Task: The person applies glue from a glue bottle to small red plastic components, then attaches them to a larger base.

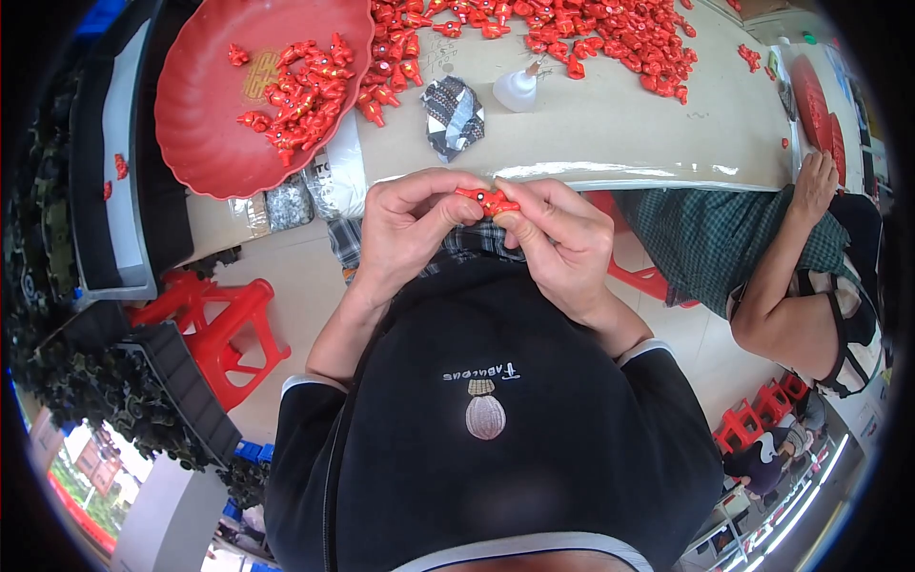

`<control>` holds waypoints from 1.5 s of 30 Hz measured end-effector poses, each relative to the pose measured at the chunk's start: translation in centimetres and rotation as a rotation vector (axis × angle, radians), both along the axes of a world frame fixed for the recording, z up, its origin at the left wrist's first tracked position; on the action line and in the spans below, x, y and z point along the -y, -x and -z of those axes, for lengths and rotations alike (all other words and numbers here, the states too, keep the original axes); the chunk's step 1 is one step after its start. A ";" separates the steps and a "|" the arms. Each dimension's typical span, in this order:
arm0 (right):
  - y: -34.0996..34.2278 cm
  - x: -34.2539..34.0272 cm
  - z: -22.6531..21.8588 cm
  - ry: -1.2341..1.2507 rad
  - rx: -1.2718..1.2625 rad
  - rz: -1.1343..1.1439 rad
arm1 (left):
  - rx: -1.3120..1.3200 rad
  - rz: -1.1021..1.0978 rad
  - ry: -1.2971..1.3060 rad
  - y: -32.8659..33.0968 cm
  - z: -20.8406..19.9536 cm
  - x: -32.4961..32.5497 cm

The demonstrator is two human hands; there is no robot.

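Observation:
Between my two hands, just off the table's near edge, is a small glossy red plastic figurine [491, 201] with tiny white, black and yellow marks. My left hand [412, 224] pinches its left end with thumb and forefinger. Thumb and fingers of my right hand [562, 234] close on its right end. Past my hands, on the table, stand a white squeeze bottle [517, 90] with a brown tip and a crumpled patterned cloth [453, 116]. A large heap of similar red figurines [610, 43] covers the far side.
A red scalloped tray [195, 143] at the far left holds several figurines. Beside it is a black bin [143, 224] with a pale inside. Red stools [224, 334] stand lower left. At the right sits a co-worker, whose hand [815, 186] rests by a red tray [810, 100].

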State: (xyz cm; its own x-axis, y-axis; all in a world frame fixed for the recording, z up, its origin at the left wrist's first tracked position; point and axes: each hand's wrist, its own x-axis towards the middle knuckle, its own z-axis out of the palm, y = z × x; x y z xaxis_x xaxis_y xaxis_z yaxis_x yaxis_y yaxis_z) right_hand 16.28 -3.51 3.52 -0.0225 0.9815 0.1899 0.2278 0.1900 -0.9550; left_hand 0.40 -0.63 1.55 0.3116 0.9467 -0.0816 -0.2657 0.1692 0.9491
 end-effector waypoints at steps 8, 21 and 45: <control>0.1 -0.2 0.3 0.002 0.001 0.005 | 0.004 0.003 0.015 0.1 0.1 -0.1; 0.0 -0.4 0.2 0.039 -0.009 0.015 | 0.010 -0.015 0.080 -0.1 0.1 -0.1; -0.4 -0.9 -0.1 0.197 -0.112 -0.043 | 0.032 -0.017 0.117 0.0 0.7 -0.3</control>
State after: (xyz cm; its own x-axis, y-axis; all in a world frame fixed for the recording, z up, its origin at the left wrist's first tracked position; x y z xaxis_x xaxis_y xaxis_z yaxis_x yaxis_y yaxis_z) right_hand 16.63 -2.57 3.64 -0.0546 0.9985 -0.0014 0.1141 0.0049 -0.9935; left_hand 0.38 -0.37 0.88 0.2999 0.9364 -0.1822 -0.2991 0.2736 0.9141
